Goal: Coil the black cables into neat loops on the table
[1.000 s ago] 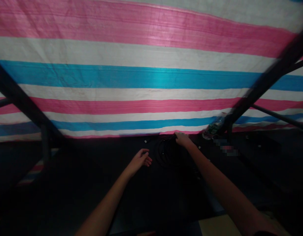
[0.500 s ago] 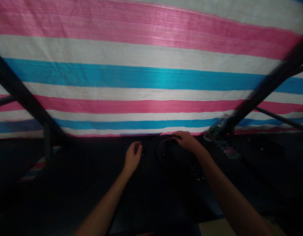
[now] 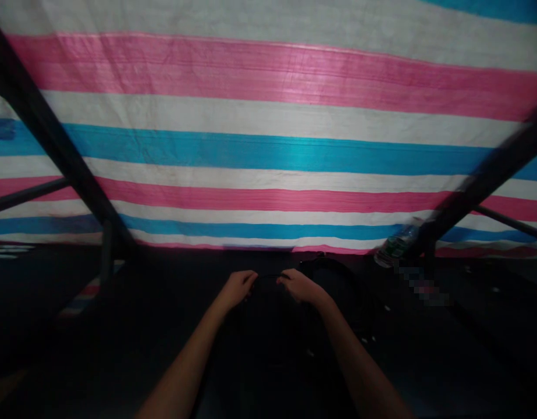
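Observation:
A thin black cable (image 3: 268,276) runs between my two hands above the dark tabletop (image 3: 172,326). My left hand (image 3: 239,289) is closed on one side of this stretch, thumb and fingers pinched together. On the other side my right hand (image 3: 302,287) pinches it as well, a short gap away. Just right of my right hand lies a dark coil (image 3: 358,279) that looks like more black cable. Its lower part is lost in the dark, and my right forearm covers some of it.
A clear plastic bottle with a green label (image 3: 397,245) leans by the right dark post (image 3: 464,195). Another dark post (image 3: 71,163) slants on the left. A striped pink, white and blue sheet (image 3: 268,157) hangs behind the table. Small light bits (image 3: 368,339) lie near the coil.
My right hand has left the coil and come left and nearer, beside my left hand. The left hand has closed, and a stretch of cable now spans both. The view has shifted slightly.

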### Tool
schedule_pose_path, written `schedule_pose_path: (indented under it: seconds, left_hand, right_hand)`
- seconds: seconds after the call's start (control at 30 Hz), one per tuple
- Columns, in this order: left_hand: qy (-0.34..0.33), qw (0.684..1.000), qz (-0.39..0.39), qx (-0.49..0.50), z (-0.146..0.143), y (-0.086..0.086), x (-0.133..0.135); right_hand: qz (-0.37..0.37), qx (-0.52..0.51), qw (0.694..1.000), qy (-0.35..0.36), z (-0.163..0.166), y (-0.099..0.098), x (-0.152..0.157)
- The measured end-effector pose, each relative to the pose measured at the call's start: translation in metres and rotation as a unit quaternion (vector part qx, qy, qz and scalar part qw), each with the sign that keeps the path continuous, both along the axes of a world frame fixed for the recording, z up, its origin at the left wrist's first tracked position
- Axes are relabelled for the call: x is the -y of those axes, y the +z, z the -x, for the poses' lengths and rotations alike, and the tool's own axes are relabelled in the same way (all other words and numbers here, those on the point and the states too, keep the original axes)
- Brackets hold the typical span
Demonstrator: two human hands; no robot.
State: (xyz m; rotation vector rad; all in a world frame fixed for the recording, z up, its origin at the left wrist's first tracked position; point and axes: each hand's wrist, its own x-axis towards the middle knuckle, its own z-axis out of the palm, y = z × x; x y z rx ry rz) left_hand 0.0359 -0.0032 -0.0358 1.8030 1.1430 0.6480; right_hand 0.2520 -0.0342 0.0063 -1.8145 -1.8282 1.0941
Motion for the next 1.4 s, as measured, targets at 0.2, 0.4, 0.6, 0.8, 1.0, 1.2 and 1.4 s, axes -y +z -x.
schedule_pose_path:
  seconds: [0.2,0.4,0.6,0.8,1.0,1.2,1.4]
  left_hand:
    - [-0.039,0.989,-0.109,-0.089,0.009,-0.001,-0.003]
    - [-0.040,0.970,-0.164,-0.175,0.004,-0.005,-0.001]
    - [-0.086,0.961,-0.185,-0.186,-0.007,-0.004,0.010]
    - [-0.076,0.965,-0.169,-0.185,-0.001,0.000,0.006]
    - [-0.003,0.956,-0.202,-0.211,0.003,0.004,0.006]
    - [-0.033,0.962,-0.215,-0.165,0.004,0.008,0.008]
    - [-0.104,0.973,-0.172,-0.117,0.003,0.011,0.010]
  right_hand:
    - [0.057,-0.027,0.997,-0.049,-0.010,-0.034,0.003]
    - [-0.073,0.098,0.991,-0.047,-0.014,-0.041,0.008]
    - [-0.211,0.202,0.954,0.064,0.022,-0.030,0.023]
    - [-0.240,0.156,0.956,0.067,0.038,-0.039,0.020]
    - [-0.245,0.037,0.969,-0.018,0.030,-0.042,0.015]
    - [-0.248,0.035,0.967,-0.050,0.026,-0.045,0.013]
    - [-0.258,0.046,0.963,-0.061,0.024,-0.046,0.010]
